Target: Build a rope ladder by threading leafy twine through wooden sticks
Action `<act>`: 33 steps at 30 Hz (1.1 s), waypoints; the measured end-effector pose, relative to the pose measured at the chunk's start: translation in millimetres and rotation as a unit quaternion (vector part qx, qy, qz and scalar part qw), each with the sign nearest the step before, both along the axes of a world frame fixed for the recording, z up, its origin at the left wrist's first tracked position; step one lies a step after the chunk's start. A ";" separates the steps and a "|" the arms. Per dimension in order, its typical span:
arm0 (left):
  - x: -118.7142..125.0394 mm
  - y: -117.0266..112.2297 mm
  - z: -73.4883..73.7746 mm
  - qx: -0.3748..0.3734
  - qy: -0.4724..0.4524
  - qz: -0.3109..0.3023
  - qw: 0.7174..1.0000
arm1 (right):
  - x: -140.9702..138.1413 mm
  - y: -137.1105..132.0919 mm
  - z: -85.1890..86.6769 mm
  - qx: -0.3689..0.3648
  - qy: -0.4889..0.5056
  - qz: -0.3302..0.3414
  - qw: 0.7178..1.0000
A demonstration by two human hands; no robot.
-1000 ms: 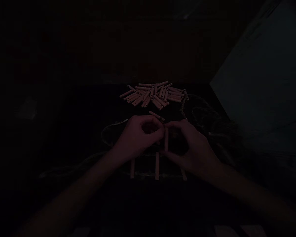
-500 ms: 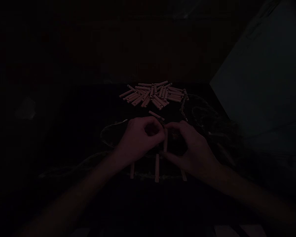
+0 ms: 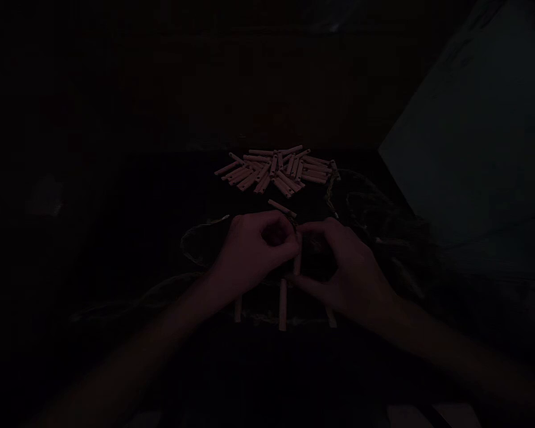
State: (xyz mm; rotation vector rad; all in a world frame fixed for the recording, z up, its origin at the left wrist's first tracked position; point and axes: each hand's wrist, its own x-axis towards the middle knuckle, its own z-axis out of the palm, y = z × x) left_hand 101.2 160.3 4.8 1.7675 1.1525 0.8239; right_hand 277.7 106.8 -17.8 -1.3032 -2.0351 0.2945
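wooden peg stands roughly upright between the two hands, low in the middle of the view, just above a row of pegs of the same kind. the light is very dim, so only pale wood and the outlines of the hands read clearly.

left hand comes in from the lower left with its fingers curled together, their tips pressed on the upper end of the wooden peg. right hand comes in from the lower right; its forefinger arches over the top and its thumb lies against the lower end, so both hands are closed on the same piece. the two sets of fingertips meet, touching or all but touching, above the peg.

the row of pegs, three in all, stands spaced apart along a dark cord that loops out to the left and right across the bench. whether they are clipped to the cord or only lie across it cannot be told.

beyond the hands a lone peg lies slanted, just past the fingertips. farther back a loose pile of pegs is spread out, many overlapping at odd angles, well apart from the hands. a large pale panel fills the right side of the view.
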 end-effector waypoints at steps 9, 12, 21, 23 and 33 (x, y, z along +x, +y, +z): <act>0.2 -1.3 -1.3 0.028 0.007 0.003 1.000 | -1.0 -1.1 0.8 -0.011 0.001 -0.010 1.000; 0.9 -1.3 -0.7 0.038 0.012 0.008 0.999 | -0.9 -1.3 1.5 -0.019 -0.001 -0.012 1.000; 1.0 -2.6 -1.4 0.059 0.022 0.010 0.998 | -1.7 -1.0 3.2 -0.023 -0.003 -0.017 1.000; 1.2 -2.4 -2.1 0.068 0.025 0.012 0.997 | -1.5 -1.4 2.9 -0.021 -0.003 -0.015 1.000; 1.3 -3.7 -1.5 0.084 0.029 0.018 0.996 | -1.5 -0.5 3.2 -0.014 -0.001 -0.017 1.000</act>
